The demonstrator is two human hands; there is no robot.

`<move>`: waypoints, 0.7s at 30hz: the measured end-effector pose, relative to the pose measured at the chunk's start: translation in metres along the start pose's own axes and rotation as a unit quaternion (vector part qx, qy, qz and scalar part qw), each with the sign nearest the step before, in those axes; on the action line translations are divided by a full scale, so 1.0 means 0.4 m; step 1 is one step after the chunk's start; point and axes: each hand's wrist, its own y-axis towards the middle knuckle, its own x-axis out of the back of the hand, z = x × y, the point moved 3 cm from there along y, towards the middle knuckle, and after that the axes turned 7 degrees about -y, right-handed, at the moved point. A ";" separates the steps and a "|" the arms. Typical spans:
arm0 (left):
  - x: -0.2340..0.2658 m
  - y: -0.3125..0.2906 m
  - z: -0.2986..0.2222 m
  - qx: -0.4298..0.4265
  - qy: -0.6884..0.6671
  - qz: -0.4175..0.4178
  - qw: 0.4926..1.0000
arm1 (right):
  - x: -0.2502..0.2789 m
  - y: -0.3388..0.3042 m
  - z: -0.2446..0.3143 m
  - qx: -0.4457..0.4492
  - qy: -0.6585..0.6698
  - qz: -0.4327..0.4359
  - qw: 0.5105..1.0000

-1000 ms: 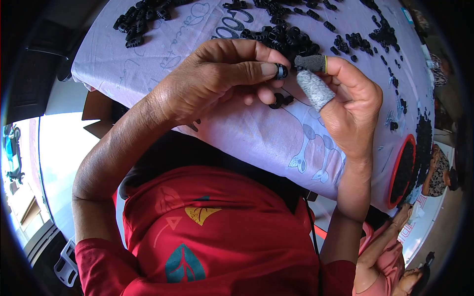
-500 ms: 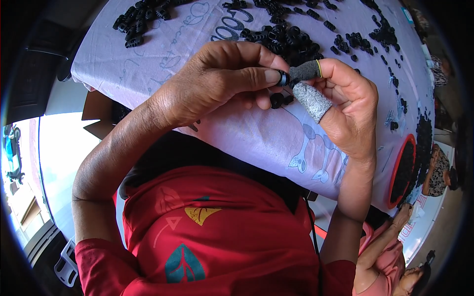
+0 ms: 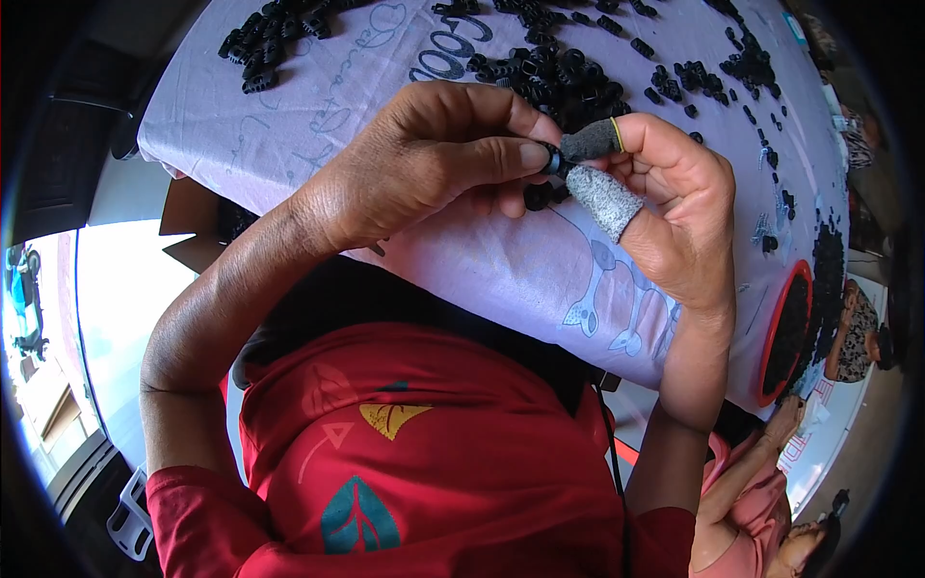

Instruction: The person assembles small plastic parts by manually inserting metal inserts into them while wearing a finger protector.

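Note:
Between my two hands is a small black ribbed plastic part [image 3: 552, 160], ring-shaped at its visible end. My left hand [image 3: 424, 159] pinches it between thumb and forefinger. On its other side, my right hand [image 3: 684, 207] closes forefinger and thumb onto it, hiding that end. The right forefinger wears a dark grey cloth sleeve [image 3: 590, 142] with a yellow edge, the thumb a speckled light grey sleeve [image 3: 604, 200]. Just below the pinch, more black parts [image 3: 536, 197] show, partly behind the left fingers. A heap of similar black parts [image 3: 578, 82] lies beyond my hands.
A pale lilac printed cloth [image 3: 462, 270] covers the table. Another cluster of black parts [image 3: 275, 39] sits far left, with scattered pieces [image 3: 750, 67] far right. A red-rimmed basin [image 3: 768, 371] holds dark bits at right, near another person's hand [image 3: 788, 416]. An open cardboard box [image 3: 188, 207] stands left.
The right fingertips have shifted slightly left, closer to my left thumb. Both hands keep their pinch on the black part.

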 end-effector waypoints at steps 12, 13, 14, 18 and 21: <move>-0.003 0.002 0.007 -0.022 0.026 -0.013 0.999 | -0.014 -0.004 -0.003 -0.031 -0.003 -0.025 0.999; -0.001 0.002 0.007 -0.021 0.026 -0.013 0.999 | -0.014 -0.003 -0.006 -0.031 -0.003 -0.025 0.999; 0.000 0.003 0.007 -0.019 0.020 -0.013 1.000 | -0.012 -0.003 -0.007 -0.023 -0.013 -0.032 0.999; -0.004 0.001 0.001 -0.011 0.018 -0.021 1.000 | -0.005 -0.006 -0.014 -0.001 -0.022 -0.043 0.999; -0.003 0.001 0.004 -0.012 0.010 -0.015 1.000 | -0.005 -0.007 -0.012 0.001 -0.034 -0.038 0.999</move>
